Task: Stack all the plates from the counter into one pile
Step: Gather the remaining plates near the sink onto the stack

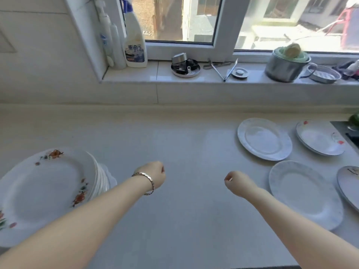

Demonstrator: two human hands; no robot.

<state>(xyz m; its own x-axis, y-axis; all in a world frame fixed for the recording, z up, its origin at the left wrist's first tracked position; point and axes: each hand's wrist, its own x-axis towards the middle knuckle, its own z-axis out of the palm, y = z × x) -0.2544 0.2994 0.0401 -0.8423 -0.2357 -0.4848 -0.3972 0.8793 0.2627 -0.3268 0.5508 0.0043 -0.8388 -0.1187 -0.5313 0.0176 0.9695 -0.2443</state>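
Observation:
A pile of white plates (44, 191) with flower prints stands on the counter at the left. Several single plates lie at the right: a grey-rimmed plate (264, 138), a plate with red marks (320, 137), a near grey plate (305, 193), and one cut off by the right edge (349, 183). My left hand (155, 174), a bracelet at its wrist, hovers over the middle of the counter with fingers curled into a fist, holding nothing. My right hand (236, 182) is also a closed fist, empty, just left of the near grey plate.
The window sill behind holds spray bottles (135, 45), a round metal lid with small parts (185, 67), tongs (219, 68), a steel pot (285, 65) and a metal dish (323, 73). A stove edge (349, 133) shows at far right.

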